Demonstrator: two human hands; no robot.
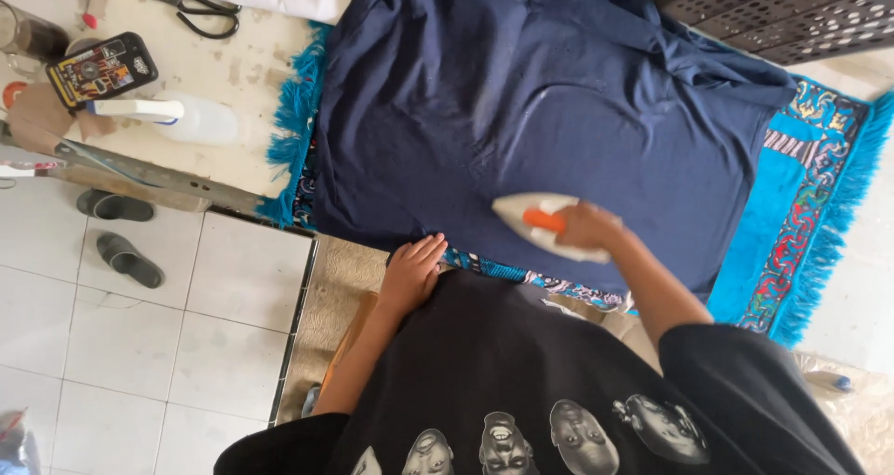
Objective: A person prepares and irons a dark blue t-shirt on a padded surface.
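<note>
Navy cloth fills most of what I see: a shirt [549,112] spread flat over a turquoise fringed rug [810,205] on the tabletop [233,65]. My right hand [585,225] is closed around the orange handle of a white iron [540,223], which sits on the shirt near its lower edge. My left hand [413,270] lies open and flat, fingers together, holding nothing, pressing the shirt's near hem just left of the iron. The two hands are near each other but apart. On the bare tabletop to the left I see scissors [200,5], a spray bottle [177,116] and a phone [102,68]. Two sandals [121,233] rest on the tiled floor [140,345] below.
</note>
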